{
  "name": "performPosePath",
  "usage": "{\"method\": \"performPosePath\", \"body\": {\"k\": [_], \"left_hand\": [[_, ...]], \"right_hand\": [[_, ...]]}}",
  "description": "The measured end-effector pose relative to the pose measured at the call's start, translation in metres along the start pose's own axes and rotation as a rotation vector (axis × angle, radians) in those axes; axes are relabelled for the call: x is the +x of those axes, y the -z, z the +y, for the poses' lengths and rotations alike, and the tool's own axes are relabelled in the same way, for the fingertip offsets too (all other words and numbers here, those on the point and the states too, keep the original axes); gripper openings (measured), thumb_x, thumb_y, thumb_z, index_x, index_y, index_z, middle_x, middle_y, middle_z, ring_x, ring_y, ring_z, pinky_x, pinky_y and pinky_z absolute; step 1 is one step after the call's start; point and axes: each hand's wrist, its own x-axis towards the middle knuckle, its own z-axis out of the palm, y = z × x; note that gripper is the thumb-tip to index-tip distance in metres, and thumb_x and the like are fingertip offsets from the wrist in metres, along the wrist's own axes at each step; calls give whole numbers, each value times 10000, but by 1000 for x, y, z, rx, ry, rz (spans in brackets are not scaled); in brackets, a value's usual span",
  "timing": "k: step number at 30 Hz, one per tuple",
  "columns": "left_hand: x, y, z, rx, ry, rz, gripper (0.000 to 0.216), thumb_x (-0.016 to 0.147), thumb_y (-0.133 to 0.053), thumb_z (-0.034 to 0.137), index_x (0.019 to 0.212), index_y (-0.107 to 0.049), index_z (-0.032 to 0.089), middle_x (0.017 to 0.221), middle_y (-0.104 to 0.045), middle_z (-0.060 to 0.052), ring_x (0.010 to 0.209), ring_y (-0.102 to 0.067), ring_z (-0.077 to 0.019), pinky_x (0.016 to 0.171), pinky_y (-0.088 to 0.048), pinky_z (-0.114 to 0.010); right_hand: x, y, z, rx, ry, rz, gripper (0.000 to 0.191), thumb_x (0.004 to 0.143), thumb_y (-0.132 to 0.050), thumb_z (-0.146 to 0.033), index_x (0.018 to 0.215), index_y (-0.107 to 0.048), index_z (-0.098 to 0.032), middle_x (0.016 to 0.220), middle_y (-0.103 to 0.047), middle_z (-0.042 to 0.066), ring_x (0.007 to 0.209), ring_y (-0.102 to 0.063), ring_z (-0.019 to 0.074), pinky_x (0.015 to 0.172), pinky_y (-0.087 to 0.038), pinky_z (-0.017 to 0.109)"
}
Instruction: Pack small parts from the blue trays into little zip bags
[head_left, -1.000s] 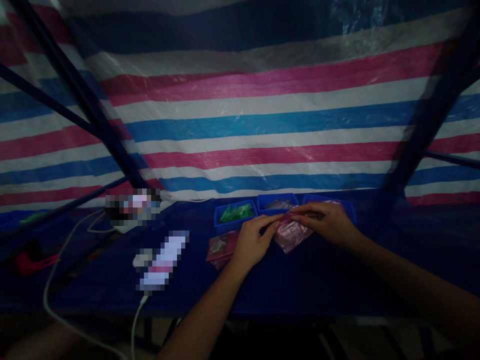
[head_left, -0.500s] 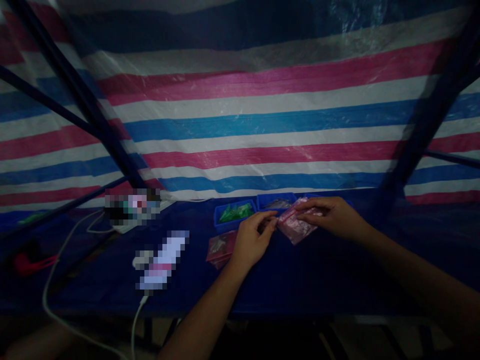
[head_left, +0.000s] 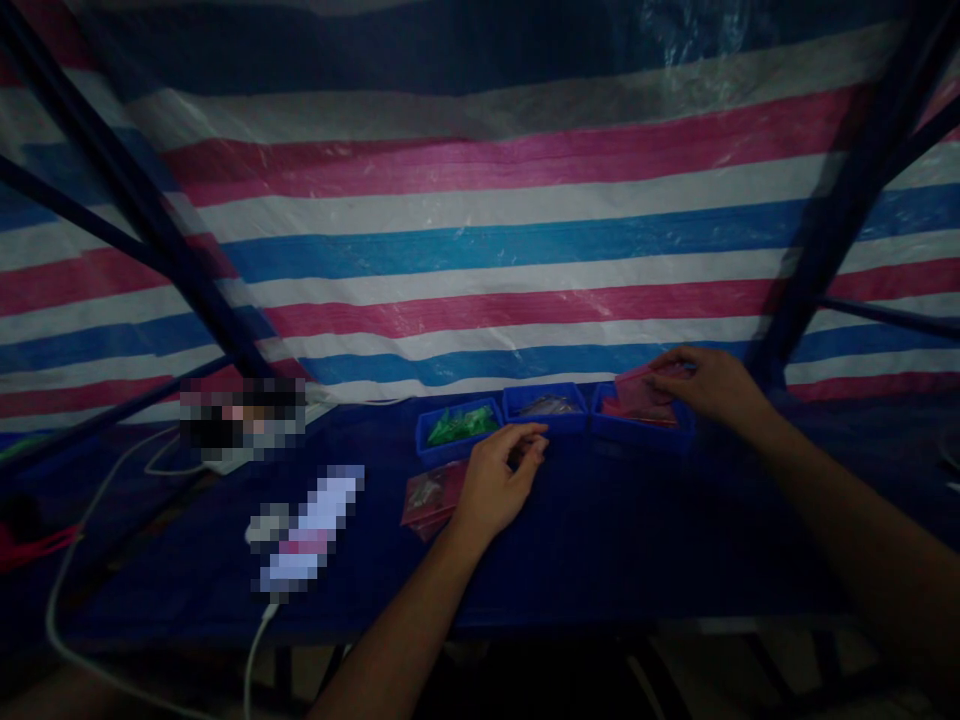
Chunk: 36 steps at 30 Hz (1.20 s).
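My right hand (head_left: 701, 380) pinches a pink plastic zip bag (head_left: 634, 388) by its right side, over the right-hand blue bin (head_left: 641, 430). More pink bags seem to lie in that bin, overlapped by the held one. My left hand (head_left: 506, 470) rests low over the table, fingers curled and thumb close to the fingertips; whatever may be between them is too small to make out. Beside its wrist lie pink bags (head_left: 435, 495) with small greyish contents, partly covered by the hand. Beyond it stands a blue bin with green packets (head_left: 461, 425).
A middle blue bin (head_left: 544, 405) holds clear, shiny pieces. On the left of the blue table (head_left: 600, 560) lie a blurred-out phone (head_left: 311, 530) on a white cable (head_left: 255, 650) and a pale round item (head_left: 268, 525). Dark metal posts (head_left: 847, 200) and a striped sheet (head_left: 487, 240) stand behind.
My right hand has moved right and away from me, from beside my left hand to the right-hand bin, where it grips a pink bag. My left hand stays nearly in place.
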Motion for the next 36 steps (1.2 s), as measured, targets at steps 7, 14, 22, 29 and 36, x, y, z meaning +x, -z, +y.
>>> {"method": "performPosePath", "body": {"k": [7, 14, 22, 29, 36], "left_hand": [[0, 0, 1, 76, -18, -22, 228, 999, -581, 315, 1147, -729, 225, 1000, -771, -51, 859, -715, -188, 790, -560, -331], [-3, 0, 3, 146, -93, -55, 219, 1010, -555, 278, 1139, -728, 242, 1037, -760, -40, 926, -704, -196, 864, -551, -356], [-12, 6, 10, 277, -172, -118, 254, 1039, -490, 250, 1179, -700, 219, 1147, -726, -62, 1057, -681, -205, 983, -533, -364], [-49, 45, 17, 655, -64, -135, 253, 1016, -545, 322, 1214, -691, 262, 1221, -704, -57, 1166, -621, -276, 1028, -497, -486], [-73, 68, -14, 707, 20, -180, 273, 1003, -568, 293, 1239, -698, 252, 1304, -693, -66, 1214, -640, -266, 1070, -511, -468]], "right_hand": [[-2, -7, -3, 76, 18, -192, 395, 851, -645, -581, 934, -806, -231, 820, -791, 72, 705, -721, 246, 604, -508, 322], [-8, -13, -11, -127, 193, -238, 502, 971, -458, -579, 909, -822, -238, 824, -779, 95, 760, -695, 278, 686, -488, 378], [-14, -18, -10, -222, 340, -158, 371, 931, -560, -549, 935, -819, -284, 1050, -751, 111, 995, -669, 312, 892, -496, 453], [-20, -12, -33, -145, 340, -333, 534, 1007, -397, -579, 796, -755, -244, 783, -750, 76, 733, -679, 257, 705, -481, 379], [-35, -8, -67, -26, 387, -108, 409, 1016, -456, -491, 864, -744, -242, 864, -740, 87, 837, -663, 275, 779, -485, 402]]}}
